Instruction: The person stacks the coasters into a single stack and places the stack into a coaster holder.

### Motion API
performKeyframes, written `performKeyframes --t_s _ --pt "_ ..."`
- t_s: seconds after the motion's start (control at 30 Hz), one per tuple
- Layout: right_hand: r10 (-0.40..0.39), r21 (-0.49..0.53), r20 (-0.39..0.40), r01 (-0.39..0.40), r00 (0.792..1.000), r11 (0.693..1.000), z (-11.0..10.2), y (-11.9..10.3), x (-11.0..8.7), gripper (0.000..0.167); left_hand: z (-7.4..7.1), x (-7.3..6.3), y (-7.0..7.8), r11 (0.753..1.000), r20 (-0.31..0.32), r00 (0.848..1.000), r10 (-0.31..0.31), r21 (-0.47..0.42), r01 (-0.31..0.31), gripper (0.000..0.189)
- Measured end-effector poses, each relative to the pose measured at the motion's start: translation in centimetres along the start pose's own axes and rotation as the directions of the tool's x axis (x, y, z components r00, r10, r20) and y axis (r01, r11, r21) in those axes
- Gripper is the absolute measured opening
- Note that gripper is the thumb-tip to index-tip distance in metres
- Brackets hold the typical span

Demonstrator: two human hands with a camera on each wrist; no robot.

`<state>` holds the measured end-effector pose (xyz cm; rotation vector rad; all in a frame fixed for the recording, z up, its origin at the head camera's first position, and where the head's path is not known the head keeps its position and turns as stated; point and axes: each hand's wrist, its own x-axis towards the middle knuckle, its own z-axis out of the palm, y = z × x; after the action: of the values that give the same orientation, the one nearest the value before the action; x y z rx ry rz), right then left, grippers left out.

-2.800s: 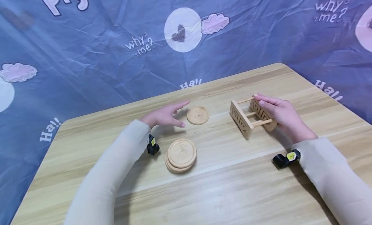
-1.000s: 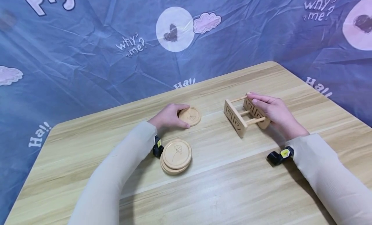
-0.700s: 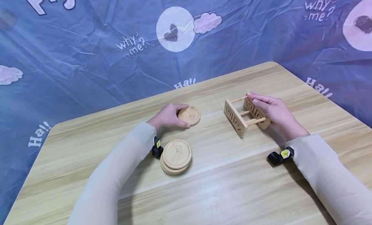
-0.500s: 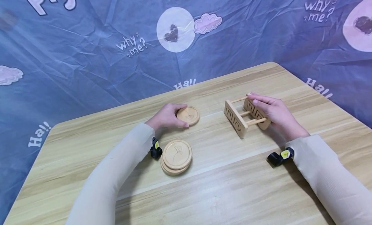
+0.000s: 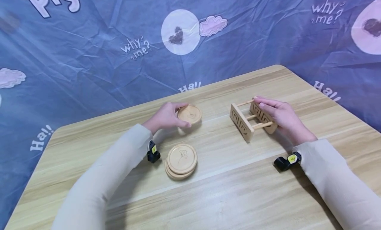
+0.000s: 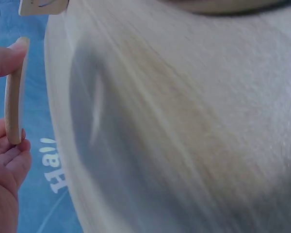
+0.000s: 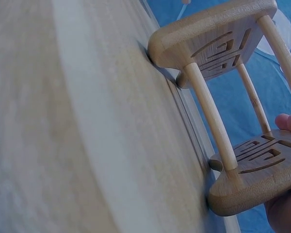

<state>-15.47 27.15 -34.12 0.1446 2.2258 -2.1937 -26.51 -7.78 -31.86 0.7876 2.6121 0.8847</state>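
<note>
A round wooden coaster (image 5: 190,114) with an engraved leaf is pinched by its edge between the thumb and fingers of my left hand (image 5: 167,117). It is lifted off the table; the left wrist view shows the coaster (image 6: 14,97) edge-on, with its shadow on the wood. My right hand (image 5: 284,117) holds the right end panel of a wooden coaster rack (image 5: 242,122). In the right wrist view the rack (image 7: 213,116) shows two carved panels joined by dowels, standing on the table. Nearer me lies a small stack of coasters (image 5: 182,159), the top one engraved with a ginkgo leaf.
The wood-grain table (image 5: 226,190) has rounded far corners. A blue printed cloth (image 5: 89,58) hangs behind its far edge. Black wrist cameras (image 5: 153,152) sit on both cuffs, the left one close to the coaster stack.
My left hand has reached the far coaster, taken it by the edge and lifted it, shifting slightly left. My right hand stays on the rack; the stack has not moved.
</note>
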Motion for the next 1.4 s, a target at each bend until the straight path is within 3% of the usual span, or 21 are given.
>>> performKeyframes --t_s 0.23,0.47,0.6,0.7,0.83,0.97,1.13,1.4 --pt "-0.001 -0.027 0.006 0.001 1.0 1.0 0.1 0.1 -0.1 0.04 -0.6 -1.2 1.4 1.0 -0.034 0.999 0.03 -0.009 -0.03 0.088" --pt "-0.011 0.006 0.008 0.011 1.0 1.0 0.0 0.1 -0.2 0.04 -0.5 -3.1 4.3 0.995 -0.073 0.993 0.093 -0.027 -0.095 0.086" --pt "-0.002 -0.032 0.006 0.002 1.0 0.999 0.0 0.0 -0.1 0.042 -0.3 -4.5 5.7 0.992 -0.109 0.989 0.103 -0.055 -0.11 0.084" --pt "0.001 -0.054 0.006 -0.001 1.0 0.999 -0.1 0.1 -0.1 0.042 0.0 -5.7 6.4 0.991 -0.129 0.988 0.084 -0.089 -0.096 0.085" --pt "-0.009 -0.054 0.009 0.009 1.0 0.999 -0.2 0.1 -0.1 0.04 0.6 -7.4 6.9 0.991 -0.145 0.989 0.009 -0.132 -0.028 0.088" --pt "-0.016 -0.024 0.01 0.017 1.0 1.0 -0.1 0.1 -0.1 0.037 1.7 -9.1 7.2 0.993 -0.178 0.983 -0.043 -0.117 0.023 0.087" --pt "-0.03 -0.009 0.022 0.03 0.999 0.999 0.0 0.2 -0.1 0.038 2.5 -11.2 7.4 0.991 -0.219 0.973 -0.072 -0.126 0.045 0.085" --pt "-0.035 -0.092 0.011 0.036 0.999 0.995 -0.2 0.3 -0.2 0.041 3.2 -13.9 7.4 0.974 -0.237 0.962 -0.134 -0.21 0.084 0.082"
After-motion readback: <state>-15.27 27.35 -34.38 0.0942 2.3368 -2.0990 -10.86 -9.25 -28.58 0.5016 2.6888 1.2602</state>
